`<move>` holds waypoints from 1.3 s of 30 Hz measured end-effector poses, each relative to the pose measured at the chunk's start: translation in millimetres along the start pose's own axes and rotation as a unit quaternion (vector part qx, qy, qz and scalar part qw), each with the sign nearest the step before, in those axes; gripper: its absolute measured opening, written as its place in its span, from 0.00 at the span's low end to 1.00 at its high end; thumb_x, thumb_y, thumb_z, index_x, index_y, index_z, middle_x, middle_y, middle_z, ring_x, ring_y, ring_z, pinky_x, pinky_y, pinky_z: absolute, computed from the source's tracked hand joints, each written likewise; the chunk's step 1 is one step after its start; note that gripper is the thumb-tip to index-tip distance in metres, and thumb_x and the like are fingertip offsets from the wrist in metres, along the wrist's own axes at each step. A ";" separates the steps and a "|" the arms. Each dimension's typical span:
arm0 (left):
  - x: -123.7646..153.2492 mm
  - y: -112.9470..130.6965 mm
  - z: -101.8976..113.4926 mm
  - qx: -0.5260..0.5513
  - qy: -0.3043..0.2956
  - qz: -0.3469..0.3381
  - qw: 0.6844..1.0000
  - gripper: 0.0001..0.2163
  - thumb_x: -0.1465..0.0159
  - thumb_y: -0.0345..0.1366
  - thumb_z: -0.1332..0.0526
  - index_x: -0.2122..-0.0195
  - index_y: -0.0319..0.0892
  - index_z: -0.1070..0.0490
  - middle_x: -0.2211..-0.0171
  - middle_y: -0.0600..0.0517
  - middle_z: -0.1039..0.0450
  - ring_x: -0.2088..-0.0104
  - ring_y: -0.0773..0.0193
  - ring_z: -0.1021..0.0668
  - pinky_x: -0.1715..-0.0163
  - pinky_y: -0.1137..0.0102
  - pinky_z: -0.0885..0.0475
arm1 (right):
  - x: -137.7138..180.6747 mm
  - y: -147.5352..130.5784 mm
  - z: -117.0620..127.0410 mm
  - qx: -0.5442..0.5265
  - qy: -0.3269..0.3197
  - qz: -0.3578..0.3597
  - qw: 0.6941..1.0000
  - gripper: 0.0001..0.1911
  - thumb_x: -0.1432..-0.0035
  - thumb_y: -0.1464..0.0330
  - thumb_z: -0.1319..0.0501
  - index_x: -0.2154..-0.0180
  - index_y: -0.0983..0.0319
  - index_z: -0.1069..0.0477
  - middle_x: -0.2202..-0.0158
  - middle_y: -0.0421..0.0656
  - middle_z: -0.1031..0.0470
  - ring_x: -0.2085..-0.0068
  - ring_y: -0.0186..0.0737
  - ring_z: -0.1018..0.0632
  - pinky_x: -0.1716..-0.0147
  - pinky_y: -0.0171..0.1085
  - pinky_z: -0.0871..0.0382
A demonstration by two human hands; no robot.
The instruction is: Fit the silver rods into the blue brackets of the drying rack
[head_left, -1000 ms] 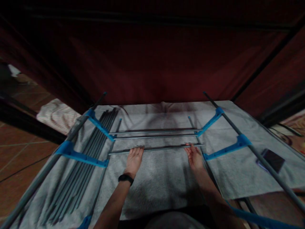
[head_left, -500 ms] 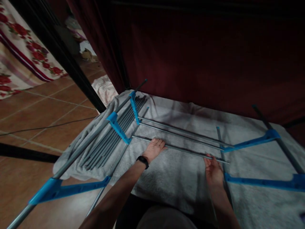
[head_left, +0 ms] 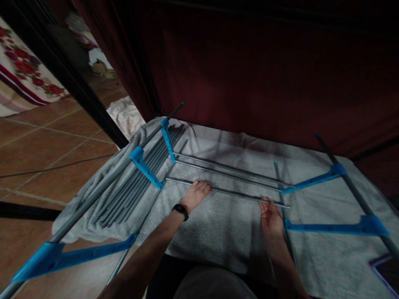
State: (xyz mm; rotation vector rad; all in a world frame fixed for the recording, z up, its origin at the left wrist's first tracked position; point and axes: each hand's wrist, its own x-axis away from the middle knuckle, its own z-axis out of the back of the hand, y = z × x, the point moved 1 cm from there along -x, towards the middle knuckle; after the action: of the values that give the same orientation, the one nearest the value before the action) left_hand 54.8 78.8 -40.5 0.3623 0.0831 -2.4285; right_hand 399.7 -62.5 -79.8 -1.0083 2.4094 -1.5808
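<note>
My left hand (head_left: 197,194), with a black band on its wrist, is closed over a thin grey metal rod (head_left: 233,193). Closer to the rod's right end, my right hand (head_left: 270,216) grips it from below with its fingers. The rod's left end meets a blue plastic bracket (head_left: 146,169) on the left side frame; its right end lies across the right upright tube (head_left: 285,207), below another blue bracket (head_left: 313,179). Two similar rods (head_left: 224,168) span between the side frames just beyond. More blue brackets (head_left: 336,226) join the thick outer tubes.
Several loose grey rods (head_left: 140,178) lie bundled on the grey blanket (head_left: 218,232) at left. A phone (head_left: 386,272) rests at the lower right. A dark red curtain (head_left: 249,74) hangs behind. Black posts (head_left: 71,79) and a tiled floor (head_left: 37,145) are at left.
The view has shifted slightly right, so everything sits further left and more of the phone shows. Both hands keep their hold on the rod, which has hardly moved relative to the frame.
</note>
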 end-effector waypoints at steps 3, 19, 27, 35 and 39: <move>1.1 -2.9 -1.6 -0.001 0.033 -0.016 0.999 0.12 0.16 0.38 0.44 0.52 0.44 0.22 0.59 0.48 0.20 0.55 0.53 0.20 0.48 0.58 0.27 | 3.8 1.2 -3.3 0.003 0.008 -0.003 1.000 0.10 0.46 0.65 0.22 0.64 0.55 0.20 0.58 0.41 0.13 0.54 0.45 0.13 0.35 0.51 0.18; 6.4 -10.8 -1.2 -0.002 0.094 -0.007 0.996 0.12 0.17 0.37 0.44 0.49 0.44 0.20 0.59 0.45 0.17 0.55 0.51 0.17 0.47 0.57 0.26 | 11.3 -2.8 -19.6 -0.073 0.032 -0.031 0.996 0.07 0.43 0.71 0.26 0.64 0.55 0.20 0.61 0.40 0.12 0.55 0.43 0.12 0.39 0.48 0.18; 4.2 -14.1 4.4 0.015 0.081 -0.008 0.997 0.15 0.17 0.36 0.48 0.47 0.46 0.20 0.57 0.45 0.17 0.55 0.49 0.18 0.49 0.55 0.26 | 10.5 -0.3 -20.4 -0.058 0.024 -0.024 0.998 0.11 0.42 0.66 0.23 0.66 0.53 0.25 0.62 0.39 0.13 0.52 0.45 0.13 0.36 0.52 0.22; 4.3 -18.2 2.3 0.028 0.071 -0.001 0.997 0.17 0.17 0.40 0.48 0.50 0.46 0.18 0.60 0.45 0.16 0.56 0.48 0.17 0.48 0.55 0.24 | 14.5 -4.0 -25.4 -0.055 0.034 -0.041 0.997 0.13 0.47 0.65 0.21 0.68 0.53 0.25 0.63 0.38 0.14 0.54 0.44 0.14 0.42 0.46 0.19; 5.3 -19.4 2.7 0.019 0.083 -0.008 0.996 0.17 0.17 0.39 0.49 0.50 0.47 0.18 0.61 0.46 0.16 0.57 0.49 0.17 0.49 0.55 0.24 | 13.6 0.3 -23.7 -0.050 0.019 -0.027 0.998 0.17 0.48 0.59 0.19 0.65 0.53 0.24 0.61 0.39 0.14 0.53 0.46 0.13 0.42 0.47 0.18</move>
State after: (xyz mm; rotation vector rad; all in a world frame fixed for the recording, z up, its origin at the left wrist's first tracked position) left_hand 37.9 90.2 -40.0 0.5832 0.1142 -2.4142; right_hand 379.3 -51.5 -65.4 -1.0774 2.5312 -1.5221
